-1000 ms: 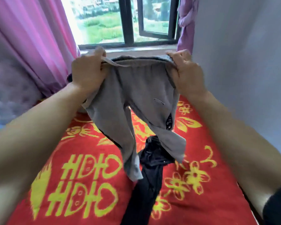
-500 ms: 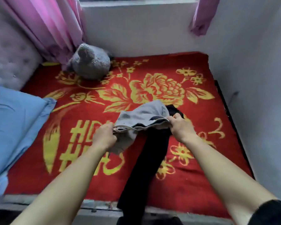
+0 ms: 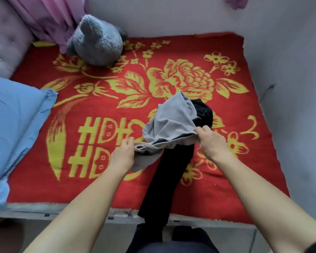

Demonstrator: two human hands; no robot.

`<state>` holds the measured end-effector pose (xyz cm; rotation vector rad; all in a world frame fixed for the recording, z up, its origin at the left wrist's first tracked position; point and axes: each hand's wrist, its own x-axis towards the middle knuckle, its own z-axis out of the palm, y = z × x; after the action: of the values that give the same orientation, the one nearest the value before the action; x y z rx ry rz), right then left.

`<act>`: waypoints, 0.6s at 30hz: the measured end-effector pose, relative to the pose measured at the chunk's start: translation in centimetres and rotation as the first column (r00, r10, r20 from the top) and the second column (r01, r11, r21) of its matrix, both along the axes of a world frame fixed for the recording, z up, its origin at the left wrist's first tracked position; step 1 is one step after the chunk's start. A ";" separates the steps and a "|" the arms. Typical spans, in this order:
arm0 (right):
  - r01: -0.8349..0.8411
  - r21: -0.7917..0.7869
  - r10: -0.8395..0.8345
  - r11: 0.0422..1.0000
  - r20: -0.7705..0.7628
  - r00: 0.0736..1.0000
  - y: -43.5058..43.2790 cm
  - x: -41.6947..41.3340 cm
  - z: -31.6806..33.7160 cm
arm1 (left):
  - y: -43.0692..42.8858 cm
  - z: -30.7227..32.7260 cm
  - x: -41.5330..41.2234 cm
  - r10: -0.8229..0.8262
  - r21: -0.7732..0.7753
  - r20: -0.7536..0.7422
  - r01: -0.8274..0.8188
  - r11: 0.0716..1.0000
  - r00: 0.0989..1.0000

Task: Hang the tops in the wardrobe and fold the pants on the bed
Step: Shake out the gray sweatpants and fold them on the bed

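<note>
On the red blanket (image 3: 244,189), left hand (image 3: 123,155) and right hand (image 3: 211,141) pinch the grey pants (image 3: 171,121) by the waistband; folding them likely needs flattening first.

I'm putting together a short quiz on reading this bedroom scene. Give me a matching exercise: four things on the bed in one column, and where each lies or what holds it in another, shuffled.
Things
1 grey pants
2 black garment
3 grey plush toy
4 blue pillow

Places
a draped over the near edge of the bed
b left side of the bed
c held by left hand and right hand
d far corner, by the pink curtain

Pairs: 1-c, 2-a, 3-d, 4-b
</note>
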<state>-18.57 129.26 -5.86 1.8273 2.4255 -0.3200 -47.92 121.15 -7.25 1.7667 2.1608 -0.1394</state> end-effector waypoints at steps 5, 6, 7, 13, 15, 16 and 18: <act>0.002 0.300 0.046 0.954 -0.154 0.987 6.4 -2.8 12.1 | 8.2 10.9 -5.2 0.086 0.274 -0.174 -0.035 0.961 0.981; -0.011 0.359 0.073 0.933 -0.158 0.985 7.3 -3.1 14.6 | 9.4 13.4 -6.1 0.107 0.326 -0.212 -0.033 0.945 0.971; -0.024 0.421 0.099 0.907 -0.157 0.983 8.1 -3.4 17.1 | 10.3 15.8 -6.8 0.126 0.376 -0.239 -0.027 0.926 0.963; 0.017 0.683 0.200 0.730 -0.237 0.951 11.9 -5.1 30.0 | 12.7 30.0 -9.6 0.249 0.661 -0.284 0.001 0.751 0.926; 0.045 0.744 0.238 0.667 -0.270 0.933 12.7 -5.8 33.8 | 12.8 34.3 -10.1 0.289 0.759 -0.262 0.012 0.650 0.921; 0.054 0.771 0.259 0.634 -0.278 0.925 12.9 -6.3 35.5 | 12.6 36.3 -10.4 0.311 0.799 -0.257 0.020 0.601 0.915; 0.082 0.816 0.291 0.572 -0.295 0.910 13.0 -7.2 38.9 | 12.2 40.0 -11.2 0.346 0.861 -0.233 0.027 0.508 0.909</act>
<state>-25.74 142.23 33.02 2.0001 3.3358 0.6619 -59.12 133.35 32.79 2.0830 2.9858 0.8876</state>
